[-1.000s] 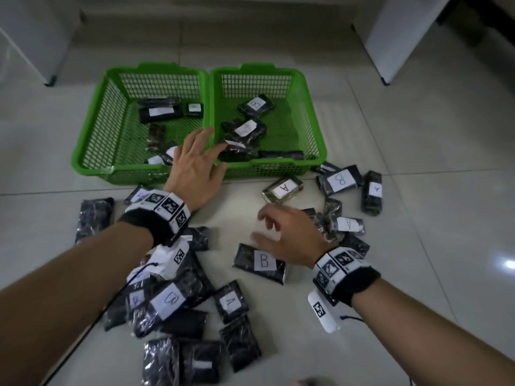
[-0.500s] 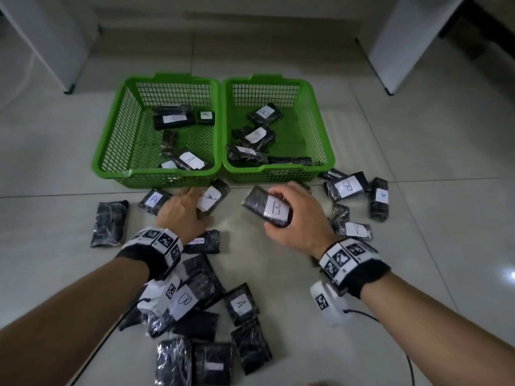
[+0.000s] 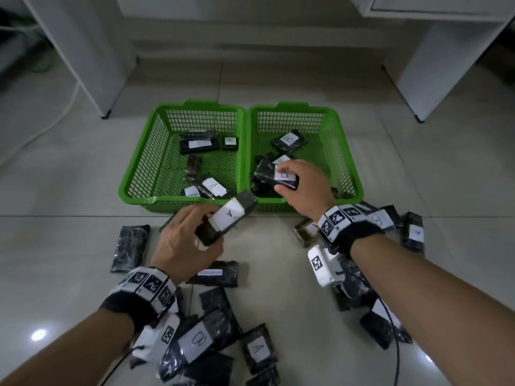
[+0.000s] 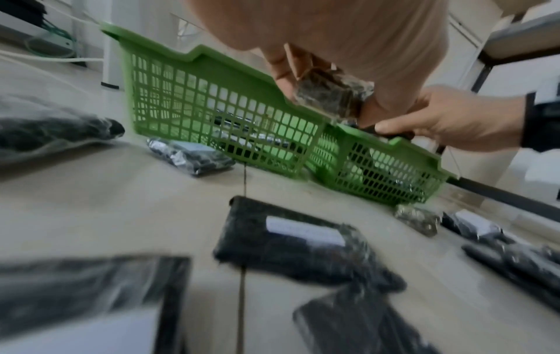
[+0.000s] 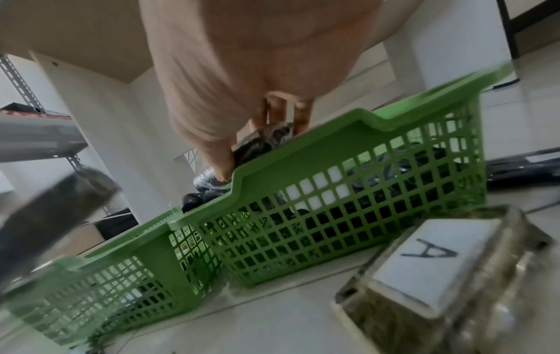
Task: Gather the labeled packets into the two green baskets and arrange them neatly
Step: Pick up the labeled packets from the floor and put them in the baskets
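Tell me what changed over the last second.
The right hand picked a B packet off the floor and carried it forward over the right basket. The left hand drew back from the left basket, took an A packet into its grip and lifted it toward that basket. The baskets and the packets inside stayed put.

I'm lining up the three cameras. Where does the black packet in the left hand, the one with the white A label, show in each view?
Head: black A-labelled packet, centre, before the baskets' near rim.
Left wrist: upper centre, under the left hand's fingers.
Right wrist: probably the blurred dark shape at the left edge; label unreadable.
Shared landmark: the seam between the two green mesh baskets.
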`<state>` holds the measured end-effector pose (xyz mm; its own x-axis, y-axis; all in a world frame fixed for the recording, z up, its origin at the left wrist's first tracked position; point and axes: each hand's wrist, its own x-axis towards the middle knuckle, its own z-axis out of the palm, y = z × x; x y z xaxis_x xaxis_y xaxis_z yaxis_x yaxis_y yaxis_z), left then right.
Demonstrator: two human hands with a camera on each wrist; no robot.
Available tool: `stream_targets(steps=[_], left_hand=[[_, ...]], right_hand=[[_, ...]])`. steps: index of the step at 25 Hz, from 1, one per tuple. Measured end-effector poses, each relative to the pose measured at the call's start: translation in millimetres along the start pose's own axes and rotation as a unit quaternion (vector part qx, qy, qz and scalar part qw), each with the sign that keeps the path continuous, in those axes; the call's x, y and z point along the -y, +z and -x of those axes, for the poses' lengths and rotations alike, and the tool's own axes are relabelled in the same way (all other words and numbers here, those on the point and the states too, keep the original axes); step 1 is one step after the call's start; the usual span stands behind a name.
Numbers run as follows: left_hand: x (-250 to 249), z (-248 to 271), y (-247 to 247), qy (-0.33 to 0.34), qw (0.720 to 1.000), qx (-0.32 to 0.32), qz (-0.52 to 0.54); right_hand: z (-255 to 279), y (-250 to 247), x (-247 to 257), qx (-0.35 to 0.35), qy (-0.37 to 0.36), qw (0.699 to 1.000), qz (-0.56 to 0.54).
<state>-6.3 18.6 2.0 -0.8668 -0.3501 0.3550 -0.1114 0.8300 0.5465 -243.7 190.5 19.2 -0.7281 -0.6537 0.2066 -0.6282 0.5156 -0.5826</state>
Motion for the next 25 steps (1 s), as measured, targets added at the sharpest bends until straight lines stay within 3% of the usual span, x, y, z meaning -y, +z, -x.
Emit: stream_targets(steps=[3, 7, 9, 11, 14, 16, 18, 19, 22, 25], left_hand=[[7.9, -36.1, -11.2, -0.017, 0.998, -0.051, -0.026], [34.7, -88.4, -9.6, -0.124, 0.987, 0.023, -0.098], [41.8, -100.4, -4.7, -0.155, 0.979, 0.073, -0.108], [44.1, -106.0, 0.5, -0.190, 0.968, 0.109, -0.118], [37.8, -102.6, 3.1, -0.213, 0.961, 0.118, -0.128], [25.2, -94.2, 3.7, -0.163, 0.975, 0.044, -0.142], [1.8, -81.4, 10.0, -0.035, 0.990, -0.052, -0.126], [-14.9, -74.6, 17.2, 0.037, 0.993, -0.059, -0.095], [-57.4, -58.1, 54.3, 0.196, 0.977, 0.079, -0.007], [-85.4, -51.8, 105.5, 0.200, 0.952, 0.232, -0.027]], right_hand=[[-14.5, 7.9, -7.0, 0.016, 0.099, 0.995, 0.013], [-17.4, 15.8, -16.2, 0.011, 0.123, 0.992, 0.016], [-10.1, 13.3, -17.7, -0.061, 0.091, 0.994, -0.013], [4.5, 0.9, -21.0, -0.178, 0.055, 0.982, -0.036], [38.3, -23.9, -35.8, -0.284, 0.046, 0.957, -0.047], [63.5, -31.3, -51.5, -0.281, 0.054, 0.957, -0.052], [88.3, -31.8, -63.2, -0.244, 0.061, 0.967, -0.033], [99.4, -31.3, -67.7, -0.224, 0.070, 0.972, -0.002], [119.4, -36.3, -85.6, -0.222, 0.156, 0.958, 0.094], [121.2, -55.9, -114.1, -0.182, 0.289, 0.932, 0.121]])
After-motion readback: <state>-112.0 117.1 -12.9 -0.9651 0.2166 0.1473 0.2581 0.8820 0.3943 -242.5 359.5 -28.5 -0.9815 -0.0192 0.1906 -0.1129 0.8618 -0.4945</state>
